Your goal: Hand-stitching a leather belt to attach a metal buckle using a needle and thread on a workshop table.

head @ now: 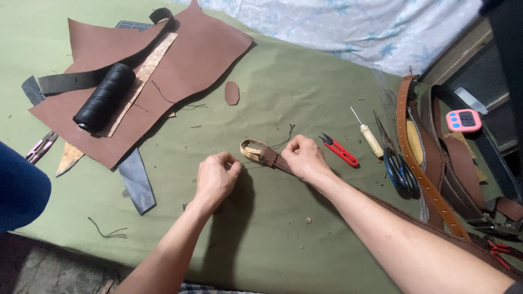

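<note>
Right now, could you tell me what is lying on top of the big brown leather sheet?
A spool of black thread, a dark strap and a pale strip lie on the brown leather sheet. What the sheet covers cannot be seen.

Bare cloth (pixel 283 228) nearside; red snips (pixel 340 150) crowd the right.

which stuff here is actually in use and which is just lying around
In use: left hand, right hand, brown strap, thread.
Lying about: spool, leather sheet, red snips, awl, scissors, timer.

light: soft, even | shadows: faint | focus: sharp | edges: slightly curved
</note>
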